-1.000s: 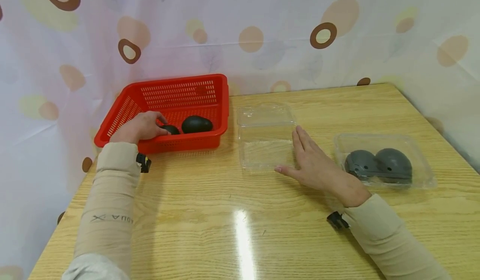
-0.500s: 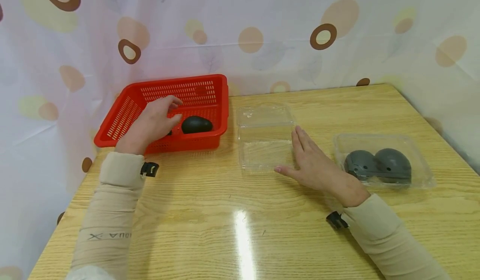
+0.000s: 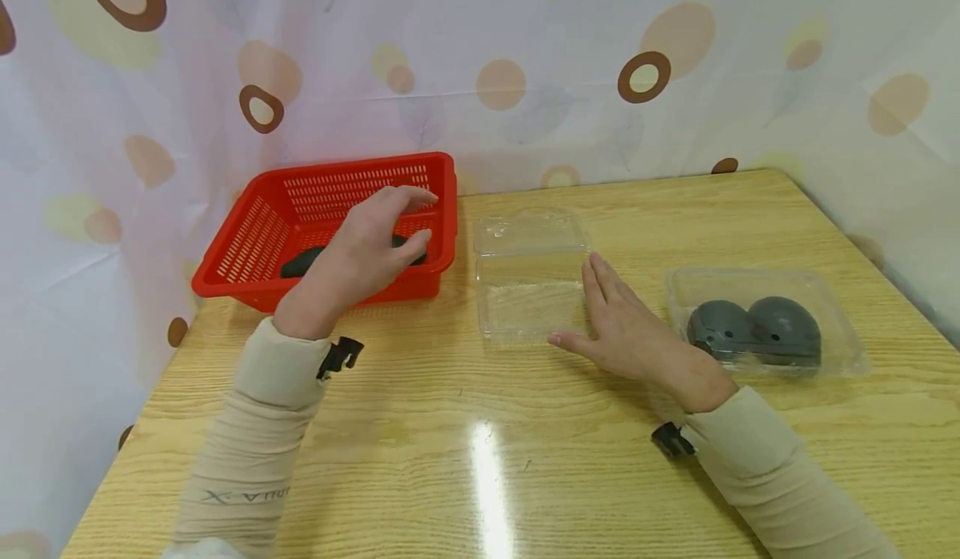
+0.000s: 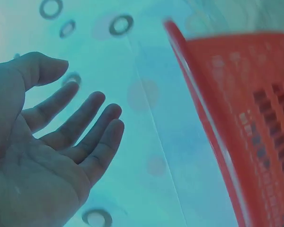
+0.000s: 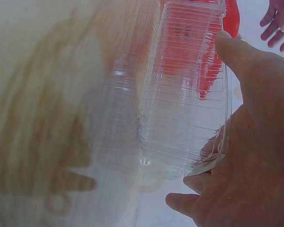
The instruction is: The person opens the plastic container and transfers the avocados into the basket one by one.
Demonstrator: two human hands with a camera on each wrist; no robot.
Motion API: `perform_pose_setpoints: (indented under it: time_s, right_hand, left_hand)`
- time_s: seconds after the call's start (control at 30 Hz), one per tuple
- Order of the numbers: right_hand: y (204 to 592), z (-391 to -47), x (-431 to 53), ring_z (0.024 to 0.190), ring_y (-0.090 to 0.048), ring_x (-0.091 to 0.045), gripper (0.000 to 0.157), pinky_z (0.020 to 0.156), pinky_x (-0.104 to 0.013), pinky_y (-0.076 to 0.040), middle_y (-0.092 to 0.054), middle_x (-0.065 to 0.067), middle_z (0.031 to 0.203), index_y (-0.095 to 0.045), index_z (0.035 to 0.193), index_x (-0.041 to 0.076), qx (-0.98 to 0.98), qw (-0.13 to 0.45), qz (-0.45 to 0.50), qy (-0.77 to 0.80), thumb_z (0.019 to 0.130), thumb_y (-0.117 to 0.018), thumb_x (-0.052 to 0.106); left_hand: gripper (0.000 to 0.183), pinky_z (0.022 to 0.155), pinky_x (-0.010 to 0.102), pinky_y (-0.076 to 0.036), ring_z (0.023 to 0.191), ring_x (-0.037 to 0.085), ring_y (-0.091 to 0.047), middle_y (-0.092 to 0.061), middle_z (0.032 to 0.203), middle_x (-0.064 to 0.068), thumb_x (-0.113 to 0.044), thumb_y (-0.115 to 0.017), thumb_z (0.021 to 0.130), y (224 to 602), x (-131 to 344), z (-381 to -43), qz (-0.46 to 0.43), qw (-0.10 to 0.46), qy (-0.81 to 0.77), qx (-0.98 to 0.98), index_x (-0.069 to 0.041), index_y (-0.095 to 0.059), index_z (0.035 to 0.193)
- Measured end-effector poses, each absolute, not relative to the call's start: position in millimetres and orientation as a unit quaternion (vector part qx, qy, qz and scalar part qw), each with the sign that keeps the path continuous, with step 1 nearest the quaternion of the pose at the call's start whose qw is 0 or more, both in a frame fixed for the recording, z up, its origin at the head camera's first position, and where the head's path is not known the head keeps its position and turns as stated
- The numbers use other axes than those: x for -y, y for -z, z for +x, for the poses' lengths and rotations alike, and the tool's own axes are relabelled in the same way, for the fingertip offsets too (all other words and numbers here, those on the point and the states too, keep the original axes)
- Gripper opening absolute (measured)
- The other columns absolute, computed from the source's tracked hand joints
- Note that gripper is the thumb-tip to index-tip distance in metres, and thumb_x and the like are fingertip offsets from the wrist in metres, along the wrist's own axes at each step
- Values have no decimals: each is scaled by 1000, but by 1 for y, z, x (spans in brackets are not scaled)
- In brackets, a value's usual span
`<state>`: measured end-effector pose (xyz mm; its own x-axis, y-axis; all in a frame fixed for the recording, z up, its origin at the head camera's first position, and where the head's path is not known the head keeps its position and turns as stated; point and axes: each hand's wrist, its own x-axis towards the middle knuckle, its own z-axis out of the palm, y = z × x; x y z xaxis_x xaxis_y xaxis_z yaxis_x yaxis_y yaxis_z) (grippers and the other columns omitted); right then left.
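My left hand is in the air over the front right of the red basket, fingers loosely curved and thumb apart. In the left wrist view its palm holds nothing. Inside the basket lie two dark, smooth avocados; the left avocado shows beside my wrist, the other is mostly hidden behind my hand. My right hand rests against the right side of a clear plastic clamshell box, fingers straight and thumb at its front corner. The box stands with its lid up, and no contents show in it.
To the right, a second clear clamshell box holds two dark rounded avocados. The wooden table meets a patterned curtain at its back edge.
My left hand has let go of the left avocado, lifted out of the basket and moved right, in front of the other avocado. My right hand and the boxes have stayed put.
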<state>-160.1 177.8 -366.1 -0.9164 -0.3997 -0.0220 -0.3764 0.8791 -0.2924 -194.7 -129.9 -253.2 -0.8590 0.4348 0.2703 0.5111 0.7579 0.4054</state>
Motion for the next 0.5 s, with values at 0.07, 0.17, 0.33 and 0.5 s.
perform_pose_setpoints:
  time_s: [0.07, 0.17, 0.33, 0.5]
  right_hand:
    - [366, -160, -178, 138, 3, -33, 106, 109, -51, -14, 15, -16, 149, 8, 141, -1, -968, 42, -200, 143, 77, -37, 72]
    - [366, -160, -179, 138, 2, -32, 106, 109, -50, -14, 14, -15, 149, 8, 142, 0, -969, 40, -196, 143, 77, -37, 72]
    - [367, -160, -179, 138, 1, -32, 107, 109, -50, -16, 12, -15, 149, 4, 142, -1, -971, 36, -191, 142, 76, -36, 73]
    - [369, -160, -177, 138, 0, -32, 107, 109, -50, -17, 12, -15, 149, 3, 142, -1, -971, 33, -190, 141, 76, -36, 73]
  left_hand:
    - [41, 96, 30, -42, 110, 12, -47, -51, 120, -1, -22, -57, 86, 257, 120, -191, -284, 96, 238, 924, -14, -46, 124]
    - [39, 93, 28, -43, 106, 11, -47, -51, 119, -1, -19, -57, 86, 265, 105, -184, -325, 108, 235, 909, -12, -47, 124]
    - [47, 91, 27, -45, 105, 10, -48, -48, 122, 0, -27, -59, 84, 291, 80, -173, -365, 71, 216, 903, -15, -43, 127]
    - [64, 95, 32, -43, 113, 16, -45, -42, 129, 2, -47, -60, 80, 320, 66, -166, -327, -15, 171, 929, -18, -37, 133]
